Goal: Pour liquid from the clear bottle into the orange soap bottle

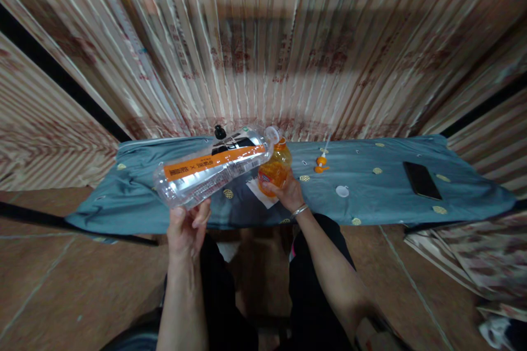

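Observation:
My left hand (pixel 189 223) grips the base end of a large clear plastic bottle (pixel 214 166) with an orange and silver label. The bottle lies tilted, its open mouth at the upper right, close to the neck of an orange bottle (pixel 276 167). Whether the two mouths touch, I cannot tell. My right hand (pixel 290 193), with a bracelet at the wrist, is wrapped round the lower part of the orange bottle, which stands roughly upright over a white paper (pixel 262 194). An orange pump top (pixel 321 162) with a clear tube lies to the right, near a white round cap (pixel 342 191).
A blue-green patterned cloth (pixel 370 197) covers the narrow table. On its right side lies a dark phone (pixel 422 180). A small black object (pixel 219 131) sits at the back edge. Striped curtains (pixel 263 38) hang behind, and black poles (pixel 61 74) slant at the sides.

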The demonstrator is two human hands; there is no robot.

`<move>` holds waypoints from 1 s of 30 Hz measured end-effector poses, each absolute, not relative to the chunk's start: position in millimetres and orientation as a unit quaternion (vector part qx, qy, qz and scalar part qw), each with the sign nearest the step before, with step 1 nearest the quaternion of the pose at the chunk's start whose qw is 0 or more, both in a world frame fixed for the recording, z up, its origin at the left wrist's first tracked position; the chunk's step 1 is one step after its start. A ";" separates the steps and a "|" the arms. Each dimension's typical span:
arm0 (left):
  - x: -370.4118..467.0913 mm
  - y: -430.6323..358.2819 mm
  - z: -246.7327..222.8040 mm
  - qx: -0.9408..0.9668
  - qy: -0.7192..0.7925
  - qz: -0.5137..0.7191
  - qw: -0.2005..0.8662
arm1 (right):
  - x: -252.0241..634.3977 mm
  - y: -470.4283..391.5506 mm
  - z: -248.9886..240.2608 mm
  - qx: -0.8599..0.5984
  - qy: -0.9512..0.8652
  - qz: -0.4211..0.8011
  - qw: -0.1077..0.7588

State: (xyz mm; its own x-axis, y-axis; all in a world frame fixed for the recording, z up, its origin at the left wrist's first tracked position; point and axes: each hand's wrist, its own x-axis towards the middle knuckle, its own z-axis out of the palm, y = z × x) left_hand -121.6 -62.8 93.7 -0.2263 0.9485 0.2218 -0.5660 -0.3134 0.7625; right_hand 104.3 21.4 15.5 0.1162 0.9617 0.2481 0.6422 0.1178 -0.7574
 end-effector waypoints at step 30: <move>-122.1 -62.6 93.0 0.348 0.276 0.732 0.517 | 104.3 21.4 16.1 -0.628 -0.628 0.216 0.406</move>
